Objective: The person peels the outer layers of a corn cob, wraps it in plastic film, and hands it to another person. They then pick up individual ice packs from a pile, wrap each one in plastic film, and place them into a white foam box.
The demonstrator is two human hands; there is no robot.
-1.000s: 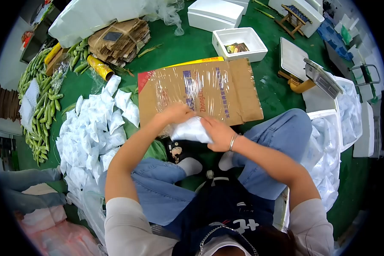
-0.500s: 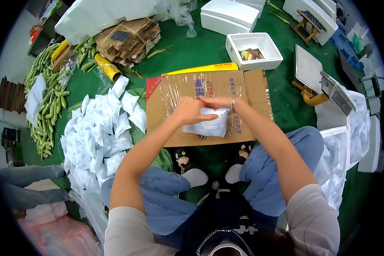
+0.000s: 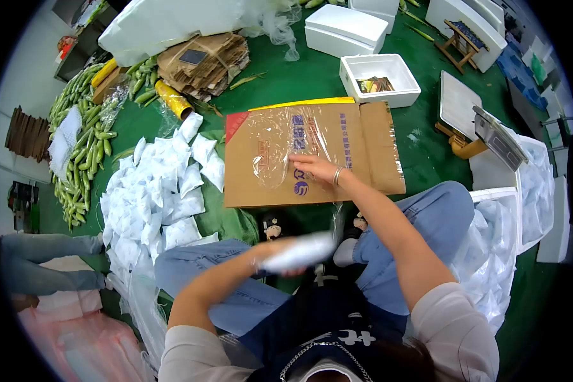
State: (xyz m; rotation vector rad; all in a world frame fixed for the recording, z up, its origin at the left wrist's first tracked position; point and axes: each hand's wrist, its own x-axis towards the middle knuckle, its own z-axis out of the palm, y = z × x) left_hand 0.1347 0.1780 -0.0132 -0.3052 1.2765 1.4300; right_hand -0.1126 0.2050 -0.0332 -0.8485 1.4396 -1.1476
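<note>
A flat cardboard box (image 3: 254, 184) with clear plastic film over it lies in front of me. My right hand (image 3: 315, 169) rests on the film, fingers apart, with a bracelet at the wrist. Nearer my body, over my lap, my left hand (image 3: 277, 256) is blurred by motion and grips a white packet (image 3: 304, 252). Part of that hand is hidden by the packet. To the left of the cardboard is a large pile of white packets (image 3: 143, 200).
Green vegetables (image 3: 79, 159) and stacked cardboard (image 3: 204, 67) are at the upper left. A foam box (image 3: 395, 95) stands beyond the cardboard. At the right are a scale (image 3: 458, 105) and foam boxes of bagged packets (image 3: 487, 248). Another person's legs (image 3: 51, 248) show at far left.
The white packet has left the cardboard and moved toward my body in my left hand. My right hand has come off the packet and now lies on the film.
</note>
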